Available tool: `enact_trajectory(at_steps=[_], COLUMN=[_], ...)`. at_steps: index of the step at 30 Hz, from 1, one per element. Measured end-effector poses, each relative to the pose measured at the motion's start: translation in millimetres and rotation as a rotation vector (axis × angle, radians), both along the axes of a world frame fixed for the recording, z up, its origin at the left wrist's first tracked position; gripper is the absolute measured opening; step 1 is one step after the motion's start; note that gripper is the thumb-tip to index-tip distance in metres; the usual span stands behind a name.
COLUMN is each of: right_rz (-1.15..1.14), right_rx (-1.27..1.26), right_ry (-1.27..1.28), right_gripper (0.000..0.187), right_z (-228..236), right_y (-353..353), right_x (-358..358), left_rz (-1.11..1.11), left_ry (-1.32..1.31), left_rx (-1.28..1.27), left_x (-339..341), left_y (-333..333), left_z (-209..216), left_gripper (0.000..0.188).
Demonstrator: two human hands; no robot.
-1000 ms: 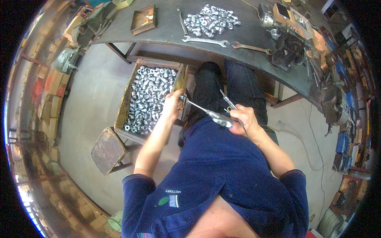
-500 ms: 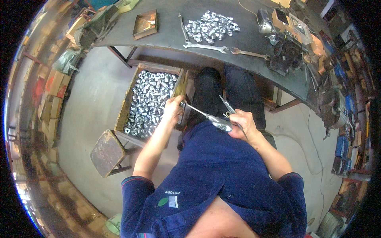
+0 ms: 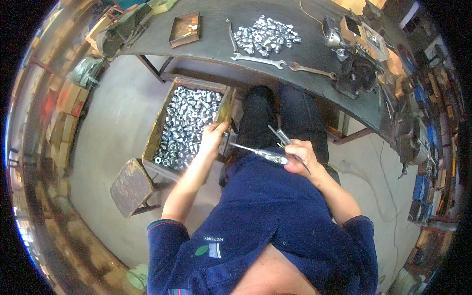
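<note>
My right hand [image 3: 301, 155] is closed round a silver tool [image 3: 268, 155] with a long thin rod pointing left. A second slim, dark metal tool [image 3: 281, 136] sticks up from the same grip; its kind is unclear. My left hand [image 3: 212, 140] is closed in a pinch at the right side of a wooden crate [image 3: 156, 130], close to the rod's tip. Whatever those fingers hold, if anything, is hidden. Shiny hex metal fittings [image 3: 189, 123] fill the crate.
On the dark bench [image 3: 211, 51] lie a heap of similar fittings [image 3: 265, 35], a silver open-ended wrench [image 3: 258, 60], a brownish wrench [image 3: 313, 71] and a shallow metal tray [image 3: 185, 29]. A bench vise [image 3: 356, 76] stands right, a worn stool [image 3: 132, 187] left of me.
My left hand has shifted slightly, and the rod's tip now shows apart from its fingers. The slim dark tool in my right hand has turned a little.
</note>
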State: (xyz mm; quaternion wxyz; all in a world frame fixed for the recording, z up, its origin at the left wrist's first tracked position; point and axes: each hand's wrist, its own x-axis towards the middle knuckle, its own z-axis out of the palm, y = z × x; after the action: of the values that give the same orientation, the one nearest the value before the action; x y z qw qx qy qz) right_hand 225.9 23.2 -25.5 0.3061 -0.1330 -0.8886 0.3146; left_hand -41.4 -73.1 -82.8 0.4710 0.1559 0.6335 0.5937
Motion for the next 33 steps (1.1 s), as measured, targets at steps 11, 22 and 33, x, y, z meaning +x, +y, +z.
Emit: enact_trajectory(at_steps=[11, 22, 33], right_rz=[0.288, 0.284, 0.208], right_rx=[-0.015, 0.139, 0.076], right_ry=[-0.090, -0.126, -0.247], right_gripper=[0.023, 0.017, 0.015], right_z=[3.4, 55.1, 45.5], right_y=[17.2, 0.9, -11.2], right_x=[-17.6, -77.4, -76.5], left_rz=[-0.061, -0.155, -0.288], left_ry=[-0.054, 0.074, 0.176], left_rx=[0.025, 0.340, 0.185], left_x=[-2.3, 16.4, 17.6], left_y=[-21.3, -14.8, -13.6], left_z=[37.2, 102.0, 98.2], left_gripper=[0.018, 0.022, 0.024])
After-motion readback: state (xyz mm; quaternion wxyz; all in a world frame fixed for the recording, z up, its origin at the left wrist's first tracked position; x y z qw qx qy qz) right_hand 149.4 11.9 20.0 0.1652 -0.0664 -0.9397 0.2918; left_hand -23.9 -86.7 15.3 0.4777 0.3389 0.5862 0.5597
